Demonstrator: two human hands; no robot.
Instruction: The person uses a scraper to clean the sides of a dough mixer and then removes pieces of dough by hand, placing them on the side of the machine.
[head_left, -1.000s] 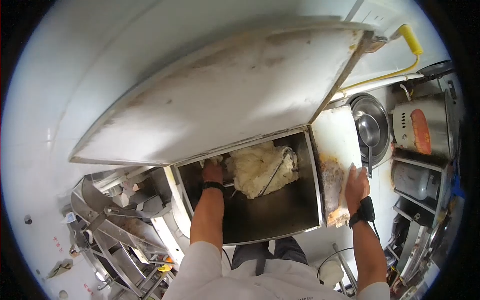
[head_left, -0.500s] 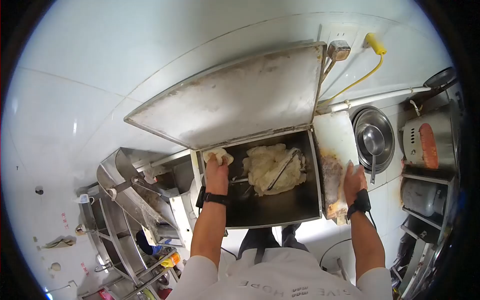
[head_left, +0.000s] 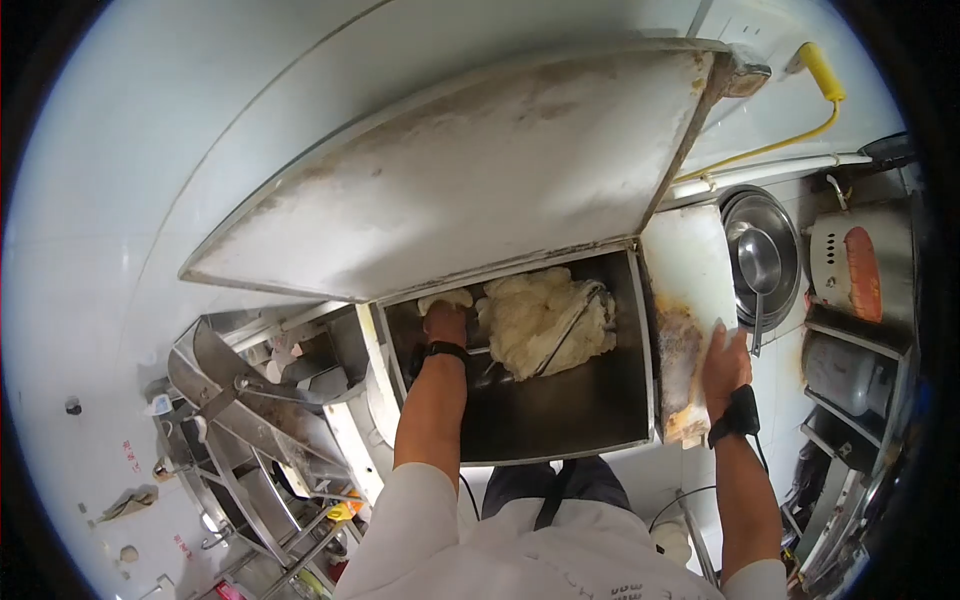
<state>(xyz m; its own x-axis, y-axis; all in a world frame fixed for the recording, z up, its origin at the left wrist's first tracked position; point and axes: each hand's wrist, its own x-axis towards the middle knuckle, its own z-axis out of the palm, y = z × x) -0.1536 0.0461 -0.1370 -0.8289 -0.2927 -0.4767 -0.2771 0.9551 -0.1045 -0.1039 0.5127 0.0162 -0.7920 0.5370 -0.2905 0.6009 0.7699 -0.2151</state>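
Observation:
An open metal mixer tub [head_left: 560,430] holds a large pale lump of dough [head_left: 530,325] wound about a metal mixing bar [head_left: 568,328]. My left hand [head_left: 446,325] reaches into the tub's left side, its fingers closed on a smaller piece of dough [head_left: 440,300] that shows beyond them. To the right of the tub, my right hand [head_left: 726,368] rests with its fingers spread on the edge of the stained white housing [head_left: 690,270]. Behind the tub the large lid [head_left: 480,170] stands raised.
Nested steel bowls with a ladle [head_left: 758,262] sit right of the housing. A yellow plug [head_left: 822,72] and cord hang on the wall. Metal racks [head_left: 240,480] stand at the left, and a steel appliance [head_left: 850,265] at the far right.
My left hand has gone lower into the tub with the dough piece. The view has shifted closer, so the lid looks larger. My right hand stays on the housing edge.

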